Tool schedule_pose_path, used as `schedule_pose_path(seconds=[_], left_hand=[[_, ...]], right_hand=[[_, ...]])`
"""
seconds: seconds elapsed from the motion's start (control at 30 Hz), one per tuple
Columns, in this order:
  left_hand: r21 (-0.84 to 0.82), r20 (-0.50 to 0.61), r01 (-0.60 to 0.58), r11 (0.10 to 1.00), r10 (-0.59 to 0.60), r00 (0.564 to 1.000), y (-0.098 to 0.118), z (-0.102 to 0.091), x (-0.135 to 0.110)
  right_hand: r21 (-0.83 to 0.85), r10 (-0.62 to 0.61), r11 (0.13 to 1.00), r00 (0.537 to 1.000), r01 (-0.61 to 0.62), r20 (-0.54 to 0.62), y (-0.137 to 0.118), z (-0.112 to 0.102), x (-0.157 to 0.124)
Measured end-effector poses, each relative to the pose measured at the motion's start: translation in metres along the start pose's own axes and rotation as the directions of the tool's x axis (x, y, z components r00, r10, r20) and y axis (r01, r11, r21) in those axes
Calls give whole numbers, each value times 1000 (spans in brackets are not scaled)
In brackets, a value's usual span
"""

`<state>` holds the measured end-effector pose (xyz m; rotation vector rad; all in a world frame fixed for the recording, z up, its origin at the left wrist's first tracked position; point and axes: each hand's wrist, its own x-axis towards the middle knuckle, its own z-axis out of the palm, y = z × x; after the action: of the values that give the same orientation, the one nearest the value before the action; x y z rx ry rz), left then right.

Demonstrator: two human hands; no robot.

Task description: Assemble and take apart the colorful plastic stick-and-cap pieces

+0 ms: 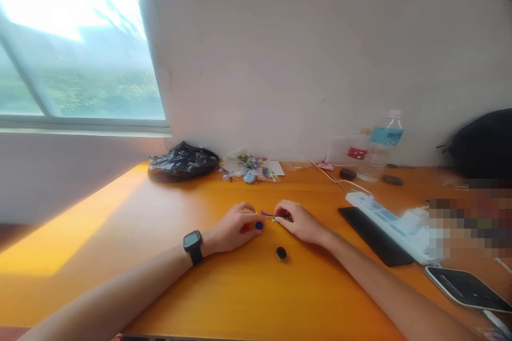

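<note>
Both of my hands rest close together on the orange table (168,234). My left hand (234,228), with a black smartwatch (193,245) on its wrist, is closed around small coloured pieces; a blue one (259,225) shows at the fingertips. My right hand (298,220) is pinched on thin coloured sticks (270,216), purple and green, that span the gap between the two hands. A small black round cap (281,252) lies on the table just in front of the hands, touched by neither.
A black plastic bag (182,161) and a heap of small coloured parts (252,167) lie by the wall. A water bottle (378,149), a white power strip (394,221), a dark phone (376,237) and another phone (466,287) sit at the right. A person sits at the far right.
</note>
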<state>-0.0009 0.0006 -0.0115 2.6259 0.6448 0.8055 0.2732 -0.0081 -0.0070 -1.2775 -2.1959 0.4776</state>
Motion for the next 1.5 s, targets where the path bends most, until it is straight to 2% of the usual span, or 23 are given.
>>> schedule_pose_path(seconds=[0.1,0.23,0.37,0.57,0.7,0.87,1.17,1.37,1.5], left_hand=[[12,-4,-2,1000,2,1000,0,1,-1],[21,-7,-66,998,66,998,0,2,-2],[39,-10,-100,994,101,995,3,0,-1],[57,-27,-92,994,94,995,6,0,-1],[55,-34,-81,995,83,996,7,0,-1],[39,-26,-79,996,80,996,9,-1,-1],[44,-11,-101,994,101,995,10,-3,0],[38,-15,-108,993,109,994,10,-3,0],[39,-23,-105,994,106,994,9,-2,0]], right_hand=[[38,9,999,1000,-9,-6,2,2,1],[78,31,996,1000,-31,-1,1,3,1],[6,-7,1000,1000,7,-7,-3,2,0],[-98,-41,994,999,40,-5,1,2,-1],[-179,-62,983,995,46,-84,-2,0,0],[-87,-51,995,989,39,-140,-8,-3,3],[-210,-59,977,989,30,-135,-1,-4,2],[-238,8,971,996,-28,-85,-4,-3,3],[-246,9,969,996,-30,-85,-6,-4,3]])
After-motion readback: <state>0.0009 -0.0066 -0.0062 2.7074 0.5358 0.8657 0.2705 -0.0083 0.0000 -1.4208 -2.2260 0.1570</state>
